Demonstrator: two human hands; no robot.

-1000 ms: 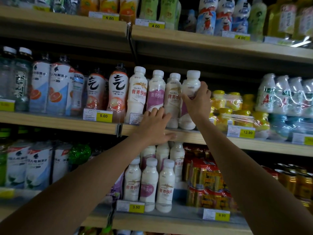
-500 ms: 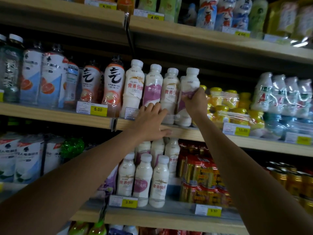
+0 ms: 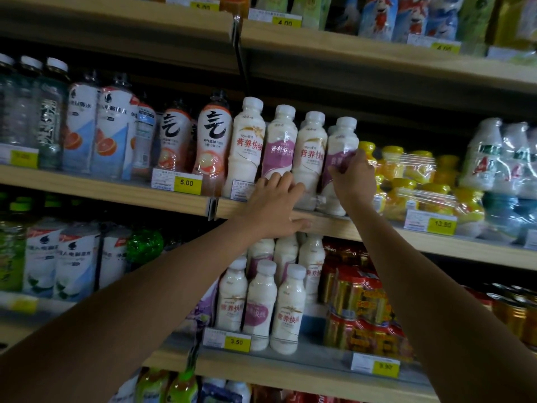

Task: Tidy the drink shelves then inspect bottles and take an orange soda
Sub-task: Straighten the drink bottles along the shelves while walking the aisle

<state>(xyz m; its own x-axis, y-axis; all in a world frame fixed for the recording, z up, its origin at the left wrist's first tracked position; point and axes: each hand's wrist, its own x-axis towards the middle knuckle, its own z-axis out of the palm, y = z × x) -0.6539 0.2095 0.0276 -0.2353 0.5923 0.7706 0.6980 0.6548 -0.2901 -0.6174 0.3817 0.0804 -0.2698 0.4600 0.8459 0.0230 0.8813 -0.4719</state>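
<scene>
**Straightening the milk-drink row, middle shelf**

Rightmost white bottle stands upright at the row's end; my right hand wraps its purple label, nearer hand for it. My left hand is spread flat, fingers on the neighbouring bottle bases, thumb along the middle shelf edge. Orange soda: probably among the orange-labelled bottles to my left, too blurry to confirm.

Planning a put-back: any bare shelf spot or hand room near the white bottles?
Bare strip on the lower shelf, before the red can packs, right of the white bottles. Headroom above the middle row's caps. That row is packed tight.
</scene>
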